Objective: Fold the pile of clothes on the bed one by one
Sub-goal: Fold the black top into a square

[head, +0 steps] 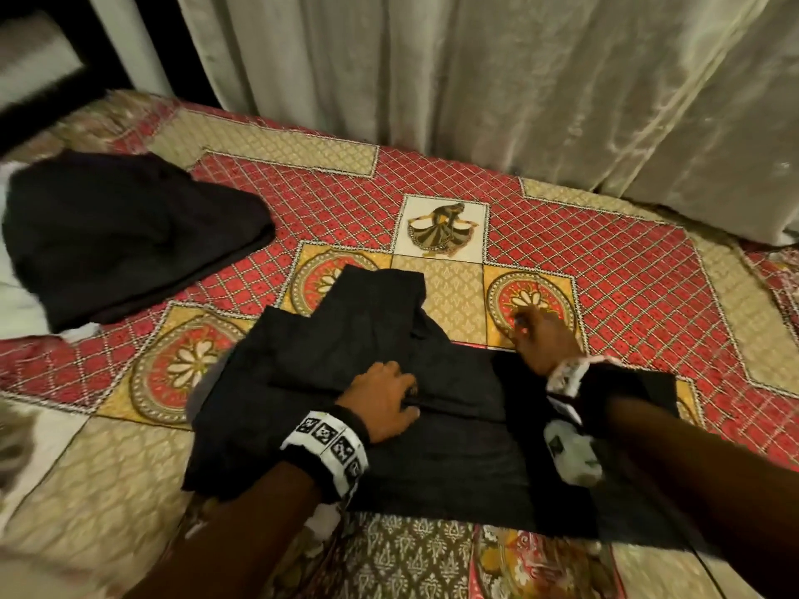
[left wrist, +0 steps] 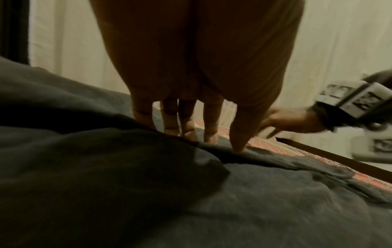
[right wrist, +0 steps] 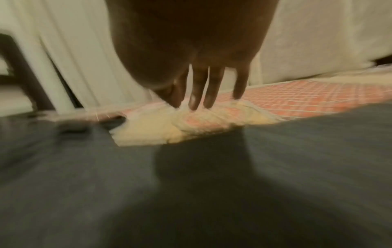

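Note:
A black garment lies spread and partly folded on the bed in front of me, with a sleeve part pointing away. My left hand rests on its middle. In the left wrist view its straight fingers press down along a fold edge of the dark cloth. My right hand is just past the garment's far edge, fingers straight and touching the bedspread. The blurred right wrist view shows these fingertips on a small bunched ridge of bedspread, beyond the dark cloth. Neither hand holds anything.
A second dark garment heap lies at the far left of the bed, over something white. The red and gold patterned bedspread covers the bed. Pale curtains hang along the far side.

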